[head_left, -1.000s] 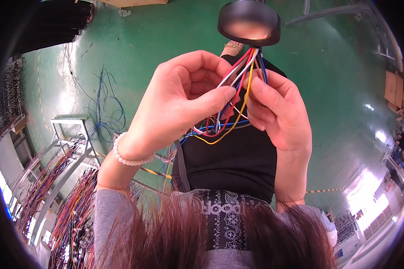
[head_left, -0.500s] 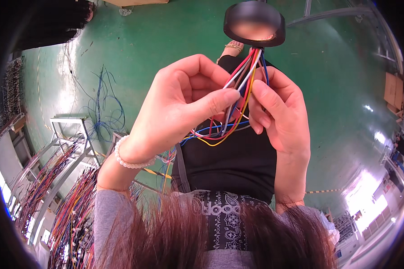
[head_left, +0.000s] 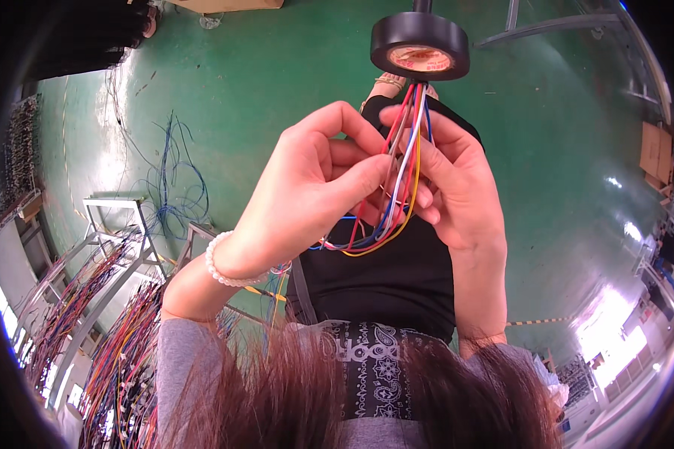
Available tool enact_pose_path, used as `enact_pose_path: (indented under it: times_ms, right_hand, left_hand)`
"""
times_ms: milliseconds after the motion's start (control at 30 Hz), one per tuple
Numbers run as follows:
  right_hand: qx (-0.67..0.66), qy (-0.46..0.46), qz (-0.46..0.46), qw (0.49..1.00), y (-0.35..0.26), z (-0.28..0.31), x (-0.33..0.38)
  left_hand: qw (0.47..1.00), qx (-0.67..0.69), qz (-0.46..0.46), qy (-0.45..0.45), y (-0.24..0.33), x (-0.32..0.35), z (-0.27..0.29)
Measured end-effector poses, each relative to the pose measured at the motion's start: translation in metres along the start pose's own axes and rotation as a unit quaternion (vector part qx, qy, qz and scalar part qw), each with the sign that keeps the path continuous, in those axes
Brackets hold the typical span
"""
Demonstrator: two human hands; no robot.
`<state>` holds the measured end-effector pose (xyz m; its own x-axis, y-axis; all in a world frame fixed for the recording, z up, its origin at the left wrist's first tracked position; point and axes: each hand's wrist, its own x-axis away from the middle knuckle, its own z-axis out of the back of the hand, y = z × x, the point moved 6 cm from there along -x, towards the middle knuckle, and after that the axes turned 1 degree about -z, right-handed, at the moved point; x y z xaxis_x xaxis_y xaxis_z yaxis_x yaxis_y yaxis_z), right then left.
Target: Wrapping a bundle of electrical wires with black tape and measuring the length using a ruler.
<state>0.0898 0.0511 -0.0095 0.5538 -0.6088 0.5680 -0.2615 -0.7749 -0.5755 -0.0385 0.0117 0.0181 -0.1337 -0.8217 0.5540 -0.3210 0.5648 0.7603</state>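
- Green workshop floor fills the background, seen from above, with loose blue wires scattered on it and a cardboard box near the right edge; what the box holds cannot be seen.
- Metal racks at lower left carry many hanging coloured wire harnesses.
- Left hand curls around a bundle of coloured wires, thumb and fingers pinching the strands together.
- Right hand meets it from the other side, fingertips pressed on the same bundle, fingers close together.
- Roll of black tape hangs just above the hands, at the bundle's upper end.
- Judging by this, the strands are being gathered for taping; the next move would call for holding them tight and parallel.
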Motion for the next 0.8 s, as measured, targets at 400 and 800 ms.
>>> enact_pose_path:
  times_ms: [400, 800]
  right_hand:
    - [0.355, 0.127, 0.239, 0.895, 0.0, -0.019, 0.017]
    - [0.074, -0.08, 0.008, 0.994, 0.149, 0.015, 0.074]
  left_hand:
    - [0.972, -0.155, -0.156, 0.081, 0.014, -0.019, -0.008]
    - [0.983, 0.149, 0.087, -0.055, -0.031, 0.036, 0.014]
